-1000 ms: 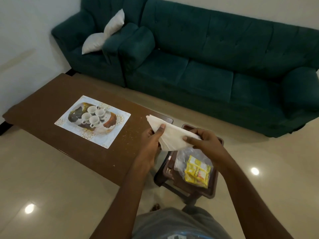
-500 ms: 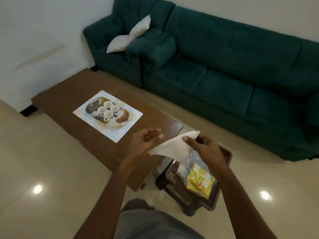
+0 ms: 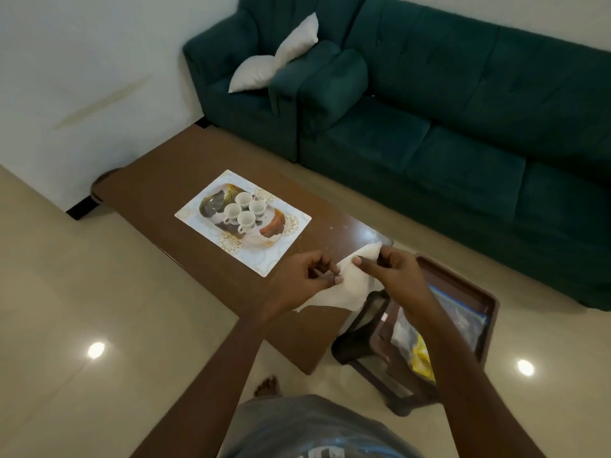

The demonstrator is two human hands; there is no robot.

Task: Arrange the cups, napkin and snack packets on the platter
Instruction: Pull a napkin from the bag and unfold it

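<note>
Above table (image 3: pixel 158 206) (cups (image 3: pixel 243 211) on platter (image 3: pixel 211 206)): left hand (image 3: pixel 305 279), right hand (image 3: pixel 393 276), both pinching napkin (image 3: pixel 347 282).

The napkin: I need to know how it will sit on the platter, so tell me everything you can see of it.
The napkin is white, thin and soft-looking, like paper or light cloth, creased and partly folded rather than flat. It hangs in the air over the near end of the brown table, touching only the hands. The left hand pinches its lower edge and the right hand pinches its upper corner; a loose end droops below.
</note>
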